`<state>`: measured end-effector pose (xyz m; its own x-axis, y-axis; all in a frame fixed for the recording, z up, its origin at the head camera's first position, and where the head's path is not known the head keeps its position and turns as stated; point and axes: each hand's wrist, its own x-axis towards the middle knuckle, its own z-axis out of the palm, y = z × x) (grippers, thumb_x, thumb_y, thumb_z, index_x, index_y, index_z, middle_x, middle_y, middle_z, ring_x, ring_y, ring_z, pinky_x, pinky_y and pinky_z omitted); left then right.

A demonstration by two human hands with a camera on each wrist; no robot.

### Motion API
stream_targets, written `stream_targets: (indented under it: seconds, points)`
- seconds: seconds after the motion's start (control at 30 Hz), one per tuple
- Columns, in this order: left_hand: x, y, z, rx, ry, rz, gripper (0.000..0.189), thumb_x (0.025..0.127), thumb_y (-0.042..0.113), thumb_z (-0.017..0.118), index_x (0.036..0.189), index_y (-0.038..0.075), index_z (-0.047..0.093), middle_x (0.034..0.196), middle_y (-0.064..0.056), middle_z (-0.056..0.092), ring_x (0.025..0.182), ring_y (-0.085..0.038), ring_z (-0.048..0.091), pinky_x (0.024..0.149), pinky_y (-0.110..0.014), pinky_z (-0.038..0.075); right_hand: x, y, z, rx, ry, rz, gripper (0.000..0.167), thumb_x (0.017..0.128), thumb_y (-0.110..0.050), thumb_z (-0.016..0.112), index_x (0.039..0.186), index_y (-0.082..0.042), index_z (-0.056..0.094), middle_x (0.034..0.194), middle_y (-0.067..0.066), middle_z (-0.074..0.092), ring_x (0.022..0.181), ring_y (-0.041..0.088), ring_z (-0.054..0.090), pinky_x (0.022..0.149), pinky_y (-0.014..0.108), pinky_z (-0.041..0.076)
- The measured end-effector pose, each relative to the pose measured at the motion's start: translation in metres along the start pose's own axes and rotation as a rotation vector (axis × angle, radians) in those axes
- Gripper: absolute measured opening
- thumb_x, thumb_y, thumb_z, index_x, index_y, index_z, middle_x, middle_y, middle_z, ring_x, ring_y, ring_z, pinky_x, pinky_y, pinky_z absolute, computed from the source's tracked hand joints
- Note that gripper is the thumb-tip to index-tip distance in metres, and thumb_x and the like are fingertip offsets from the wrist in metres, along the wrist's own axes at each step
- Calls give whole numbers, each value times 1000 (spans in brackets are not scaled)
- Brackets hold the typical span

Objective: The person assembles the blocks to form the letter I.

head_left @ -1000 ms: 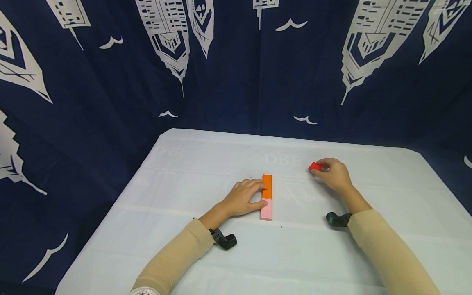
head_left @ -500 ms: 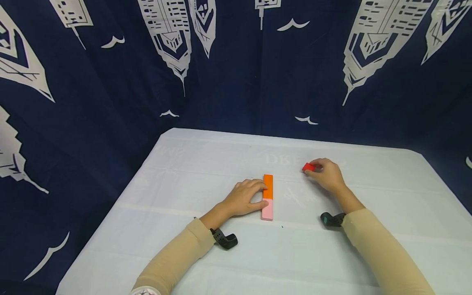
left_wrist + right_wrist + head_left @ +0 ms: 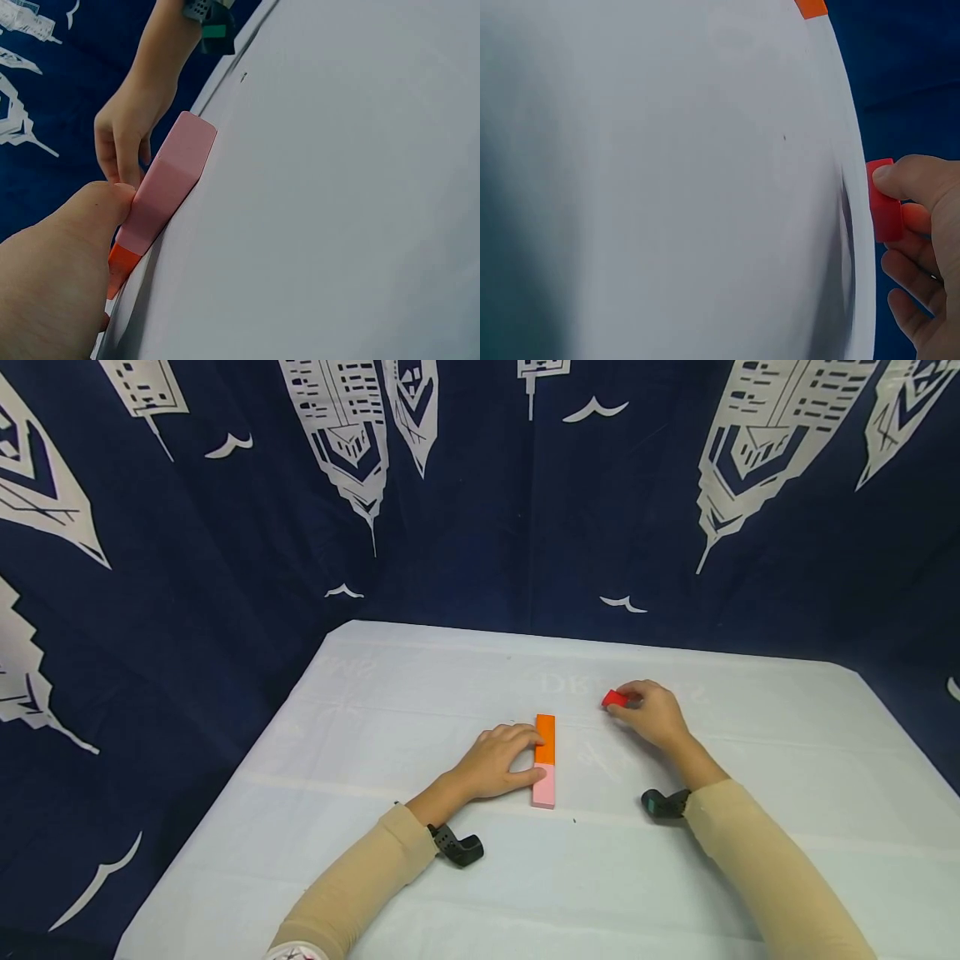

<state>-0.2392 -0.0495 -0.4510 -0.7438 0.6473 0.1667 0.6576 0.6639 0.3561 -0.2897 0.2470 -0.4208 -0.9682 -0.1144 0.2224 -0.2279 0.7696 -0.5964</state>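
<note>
In the head view an orange block and a pink block lie end to end in a straight line on the white table. My left hand rests against their left side, its fingertips touching the orange block and its thumb on the pink one. The left wrist view shows that thumb along the side of the pink block. Farther back and to the right, my right hand pinches a small red block between thumb and fingers. In the right wrist view the thumb lies across the red block.
A white cloth covers the table. Behind and left of it hangs a dark blue curtain with white building and bird prints. Dark cameras are strapped on both wrists. A tiny dark speck lies on the cloth near the pink block.
My right hand has slid left with the red block, nearer to the orange block. The left hand and the two blocks beside it have stayed in place.
</note>
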Motion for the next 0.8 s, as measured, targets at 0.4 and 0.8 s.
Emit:
stream_targets:
  seconds: [0.4,0.8]
  points:
    - [0,1,0,6,0,5,54,95,51,54,138,19,51,146,1,45,133,-20,39,104,-44,34,7,-12,10,13,-32,2,41,87,-19,73,116,8,63,112,24,62,103,38,57,92,52,44]
    - [-1,0,-2,10,6,7,54,95,51,54,138,19,52,146,1,45,133,-20,39,103,-43,35,13,-22,19,5,-56,9,40,88,-19,73,117,7,64,111,23,63,101,37,56,92,51,44]
